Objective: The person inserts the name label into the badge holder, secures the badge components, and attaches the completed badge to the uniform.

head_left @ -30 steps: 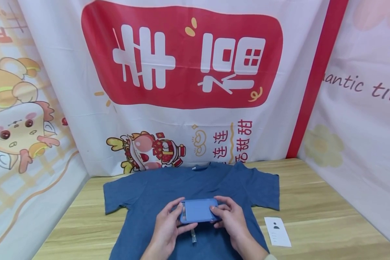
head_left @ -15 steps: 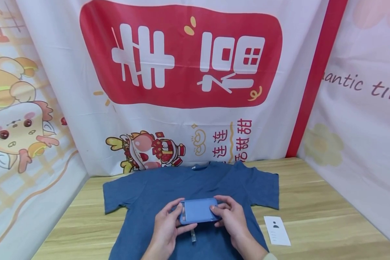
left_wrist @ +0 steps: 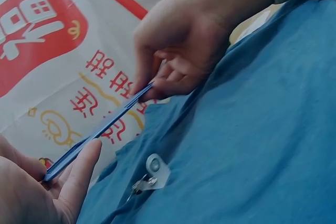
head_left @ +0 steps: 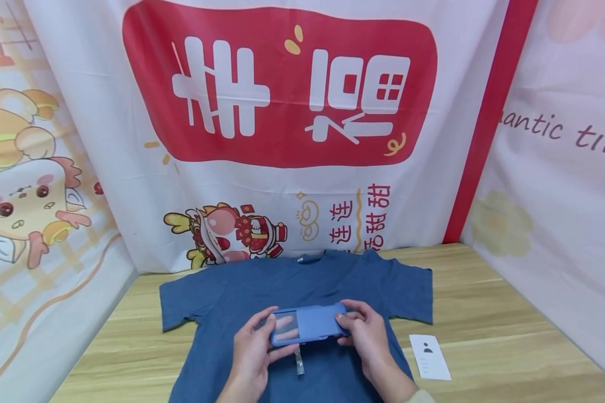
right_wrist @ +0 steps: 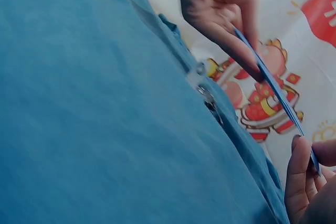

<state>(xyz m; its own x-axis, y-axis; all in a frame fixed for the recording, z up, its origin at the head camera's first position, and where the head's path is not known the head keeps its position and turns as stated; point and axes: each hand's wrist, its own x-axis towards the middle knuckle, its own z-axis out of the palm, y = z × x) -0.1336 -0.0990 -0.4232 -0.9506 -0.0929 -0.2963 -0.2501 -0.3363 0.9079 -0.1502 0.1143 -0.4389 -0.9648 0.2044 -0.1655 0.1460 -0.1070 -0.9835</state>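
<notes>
A flat blue card holder (head_left: 310,324) with a clear window at its left end is held over a blue T-shirt (head_left: 302,282) spread on the table. My left hand (head_left: 262,342) pinches its left end, and my right hand (head_left: 357,329) pinches its right end. A small clear strap with a metal clip (head_left: 299,364) lies on the shirt just below the holder. In the left wrist view the holder (left_wrist: 105,128) shows edge-on between my left hand (left_wrist: 37,192) and right hand (left_wrist: 184,51), above the clip (left_wrist: 152,174). The right wrist view shows the same thin edge (right_wrist: 273,90) and clip (right_wrist: 202,85).
A white printed card (head_left: 429,358) lies on the wooden table (head_left: 504,336) to the right of the shirt. Printed cloth banners (head_left: 282,140) close in the back and both sides of the table.
The holder has shifted slightly up and right in my hands, and a clear window now shows at its left end. My right hand sits farther right on it.
</notes>
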